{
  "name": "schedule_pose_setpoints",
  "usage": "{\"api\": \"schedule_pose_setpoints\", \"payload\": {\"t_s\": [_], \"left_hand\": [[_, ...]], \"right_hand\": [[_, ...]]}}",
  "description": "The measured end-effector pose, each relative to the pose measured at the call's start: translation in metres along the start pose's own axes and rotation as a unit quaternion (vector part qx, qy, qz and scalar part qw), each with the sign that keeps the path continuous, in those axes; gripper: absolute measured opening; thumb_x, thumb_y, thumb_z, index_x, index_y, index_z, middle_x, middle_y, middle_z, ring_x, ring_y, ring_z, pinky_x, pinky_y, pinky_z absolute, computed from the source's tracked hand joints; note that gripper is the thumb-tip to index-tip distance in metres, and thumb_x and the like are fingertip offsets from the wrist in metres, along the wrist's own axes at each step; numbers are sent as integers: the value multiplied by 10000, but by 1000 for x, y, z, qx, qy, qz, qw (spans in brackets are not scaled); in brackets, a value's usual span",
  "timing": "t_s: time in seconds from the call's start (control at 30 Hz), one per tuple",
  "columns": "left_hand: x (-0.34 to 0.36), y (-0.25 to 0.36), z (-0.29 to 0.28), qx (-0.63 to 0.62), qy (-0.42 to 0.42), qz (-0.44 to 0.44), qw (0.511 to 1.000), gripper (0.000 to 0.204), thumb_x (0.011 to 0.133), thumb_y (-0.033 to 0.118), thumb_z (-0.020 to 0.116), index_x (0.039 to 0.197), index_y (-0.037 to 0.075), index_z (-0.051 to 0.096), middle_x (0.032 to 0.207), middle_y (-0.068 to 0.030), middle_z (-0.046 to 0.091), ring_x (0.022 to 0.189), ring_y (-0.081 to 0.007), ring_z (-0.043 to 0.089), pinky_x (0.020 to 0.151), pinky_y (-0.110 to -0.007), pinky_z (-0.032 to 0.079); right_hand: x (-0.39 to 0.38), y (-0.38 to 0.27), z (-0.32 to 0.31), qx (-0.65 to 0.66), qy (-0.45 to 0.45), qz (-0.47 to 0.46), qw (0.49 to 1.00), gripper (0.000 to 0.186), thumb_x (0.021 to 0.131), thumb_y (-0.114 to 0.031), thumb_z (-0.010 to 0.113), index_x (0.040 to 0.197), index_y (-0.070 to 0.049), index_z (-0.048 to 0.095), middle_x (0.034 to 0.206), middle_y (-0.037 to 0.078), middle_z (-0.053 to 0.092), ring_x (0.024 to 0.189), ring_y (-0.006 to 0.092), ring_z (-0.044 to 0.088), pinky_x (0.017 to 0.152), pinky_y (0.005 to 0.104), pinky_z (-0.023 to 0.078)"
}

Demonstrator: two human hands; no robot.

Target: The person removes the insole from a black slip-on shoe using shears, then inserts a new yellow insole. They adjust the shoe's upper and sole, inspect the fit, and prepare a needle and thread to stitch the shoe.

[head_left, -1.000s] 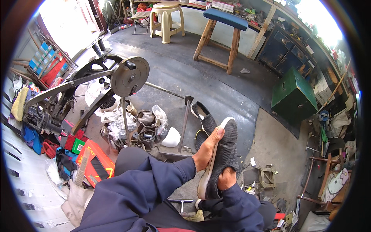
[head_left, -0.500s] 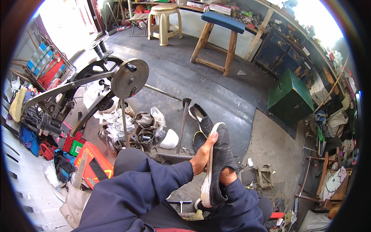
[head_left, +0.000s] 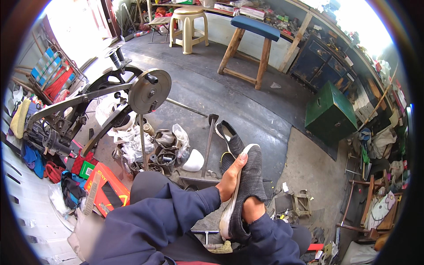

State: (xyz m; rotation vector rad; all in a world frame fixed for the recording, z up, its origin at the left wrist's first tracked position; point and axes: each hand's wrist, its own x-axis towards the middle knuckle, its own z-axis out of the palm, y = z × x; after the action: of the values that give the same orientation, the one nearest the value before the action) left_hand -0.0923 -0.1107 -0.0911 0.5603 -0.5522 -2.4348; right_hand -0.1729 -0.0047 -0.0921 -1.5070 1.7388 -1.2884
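- Shoe (head_left: 252, 179), dark grey with a white sole, is held up at the lower centre of the frame; another dark shoe (head_left: 236, 143) lies just above it on the floor (head_left: 269, 128).
- Left hand grips (head_left: 229, 179) the sole's edge, thumb near the toe, other fingers mostly hidden.
- Right hand (head_left: 254, 209) reaches inside through the opening; whether its fingers are spread or closed, I cannot tell.
- Steady support, I judge, means pressing evenly from within against the left grip, without stretching the collar.
- Toe points toward the top, leaning right; the long axis runs from lower-centre heel upward, sole facing left.
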Motion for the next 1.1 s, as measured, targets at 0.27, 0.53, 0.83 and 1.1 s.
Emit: {"api": "schedule_pose_setpoints", "payload": {"t_s": [0.27,0.53,0.83,1.1], "left_hand": [[3,-2,-1,-9,-27,-3,1000,592,1055,560,506,1344,53,608,1172,-82,692,1044,-191,667,953,-331,538],[2,-10,-2,-25,-4,-24,999,590,1046,567,522,1334,60,613,1163,-75,696,1044,-186,671,959,-329,533],[-1,-1,-1,-11,-16,7,1000,577,1045,568,521,1315,68,616,1158,-61,690,1036,-180,668,959,-332,526],[6,1,-11,-10,10,0,1000,595,1035,579,532,1314,60,613,1134,-62,686,1009,-174,665,921,-320,537]], "right_hand": [[-9,0,-4,117,-8,93,989,430,1015,-60,498,1428,58,502,1383,206,588,1251,323,572,1093,379,443],[-10,39,-6,156,-34,134,978,398,1050,-114,518,1413,50,524,1356,148,608,1211,265,596,1051,349,480],[-6,42,-7,225,12,110,968,268,1006,-51,569,1238,57,648,1135,96,701,1000,209,675,876,329,563],[-13,45,-4,-207,-18,-85,974,340,914,11,546,1232,79,643,1204,242,699,1089,384,678,958,404,532]]}}
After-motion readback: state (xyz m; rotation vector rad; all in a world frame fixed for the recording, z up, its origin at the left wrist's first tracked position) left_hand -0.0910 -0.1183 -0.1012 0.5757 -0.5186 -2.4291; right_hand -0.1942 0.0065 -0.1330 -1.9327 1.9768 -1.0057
